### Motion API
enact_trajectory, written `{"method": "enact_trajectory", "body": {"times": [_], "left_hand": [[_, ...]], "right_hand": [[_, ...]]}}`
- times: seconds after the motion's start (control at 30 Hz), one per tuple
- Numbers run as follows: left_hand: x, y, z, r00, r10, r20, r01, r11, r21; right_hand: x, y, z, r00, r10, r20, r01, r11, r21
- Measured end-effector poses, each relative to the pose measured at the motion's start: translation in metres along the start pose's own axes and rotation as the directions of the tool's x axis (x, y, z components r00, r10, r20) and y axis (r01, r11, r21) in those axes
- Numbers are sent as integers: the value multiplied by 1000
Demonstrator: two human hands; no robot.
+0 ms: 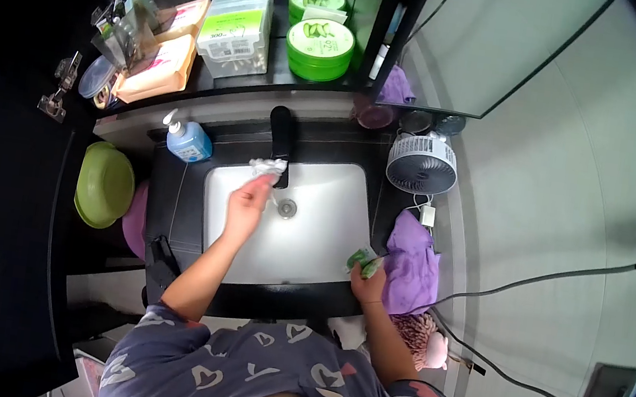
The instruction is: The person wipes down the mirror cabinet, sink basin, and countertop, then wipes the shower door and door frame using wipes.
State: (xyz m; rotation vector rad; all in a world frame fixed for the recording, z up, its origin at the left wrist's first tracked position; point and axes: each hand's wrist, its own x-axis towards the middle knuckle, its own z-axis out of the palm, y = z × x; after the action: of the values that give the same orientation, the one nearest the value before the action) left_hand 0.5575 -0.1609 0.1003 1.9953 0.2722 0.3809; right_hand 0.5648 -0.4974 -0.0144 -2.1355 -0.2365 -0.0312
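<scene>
My left hand is closed on a crumpled white wipe, raised over the sink beside the black faucet. The hand is slightly blurred. Over at the right rim of the white sink, my right hand grips a small green and clear packet; its contents cannot be made out. A metal drain shows in the basin. Close to my right hand, a purple cloth lies on the counter.
A blue soap pump bottle stands behind the sink's left corner, a small fan at its right. Above, the shelf holds a cotton swab box and green tubs. Green basin at left; a black cable crosses the right side.
</scene>
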Motion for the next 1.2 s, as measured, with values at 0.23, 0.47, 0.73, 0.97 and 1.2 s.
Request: {"method": "enact_trajectory", "body": {"times": [0.23,0.47,0.73,0.97,1.2], "left_hand": [[127,34,-7,937,349,-26,-318,879,355],[101,9,12,924,379,56,-339,740,581],[43,16,-1,945,322,-61,-273,876,396],[-77,4,-43,925,-379,-30,321,820,-473],[-146,-16,-74,781,-615,-112,420,648,-636]], "right_hand": [[2,-18,-5,1000,-4,-10,4,999,-37],[22,-52,5,981,195,-14,-196,978,-69],[206,-122,67,813,-565,141,568,716,-407],[258,-81,128,859,-342,380,510,631,-584],[253,-98,128,865,-197,461,496,464,-734]]}}
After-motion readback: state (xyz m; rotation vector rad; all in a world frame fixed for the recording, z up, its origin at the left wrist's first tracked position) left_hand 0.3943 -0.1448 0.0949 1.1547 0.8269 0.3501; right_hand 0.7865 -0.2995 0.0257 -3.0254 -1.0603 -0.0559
